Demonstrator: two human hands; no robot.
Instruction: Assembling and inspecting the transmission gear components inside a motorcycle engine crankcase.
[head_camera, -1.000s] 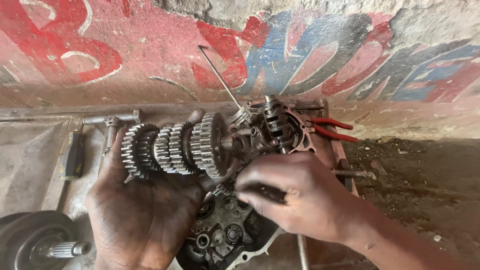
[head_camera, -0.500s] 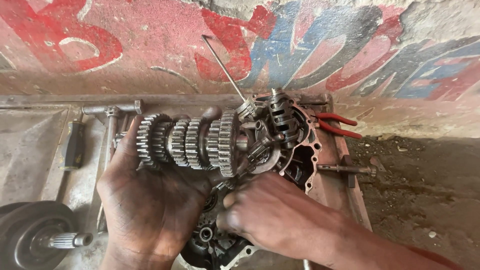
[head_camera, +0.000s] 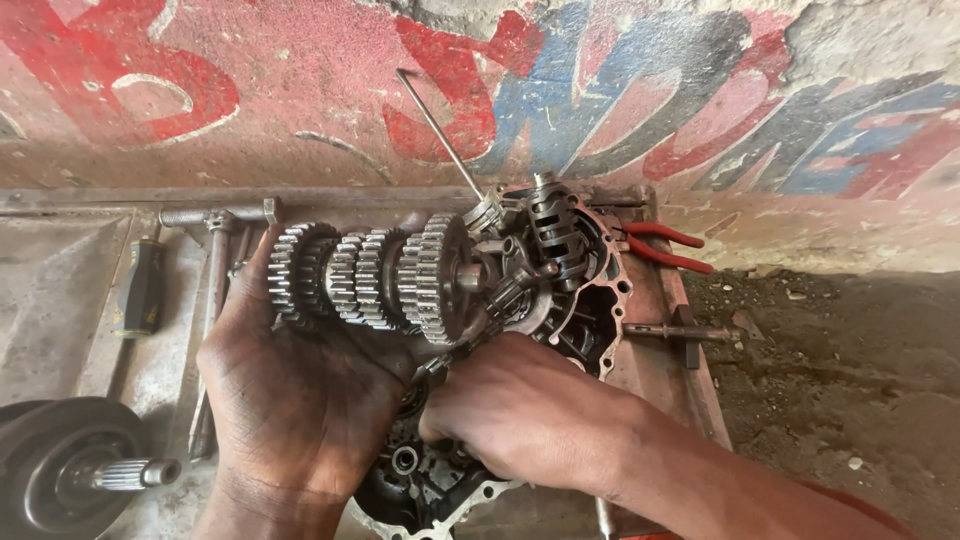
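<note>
My left hand (head_camera: 290, 400) grips a greasy stack of steel gears on a shaft (head_camera: 370, 275), held level above an open engine case (head_camera: 590, 290). The gear stack's right end meets the shift drum (head_camera: 555, 225) and forks inside the case. My right hand (head_camera: 520, 410) is curled below the gears, over the case's lower half (head_camera: 420, 480); whether it holds anything is hidden by the fingers. A thin metal rod (head_camera: 435, 125) sticks up and to the left from the case's top.
Red-handled pliers (head_camera: 665, 250) lie right of the case, with a T-shaped tool (head_camera: 680, 333) below them. A black-handled screwdriver (head_camera: 140, 285) and a long wrench (head_camera: 215, 260) lie at left. A dark round flywheel with a splined shaft (head_camera: 70, 470) sits at bottom left. A painted wall stands behind.
The gear stack in my left hand has shifted right, closer into the case. My right hand has dropped lower, under the gears.
</note>
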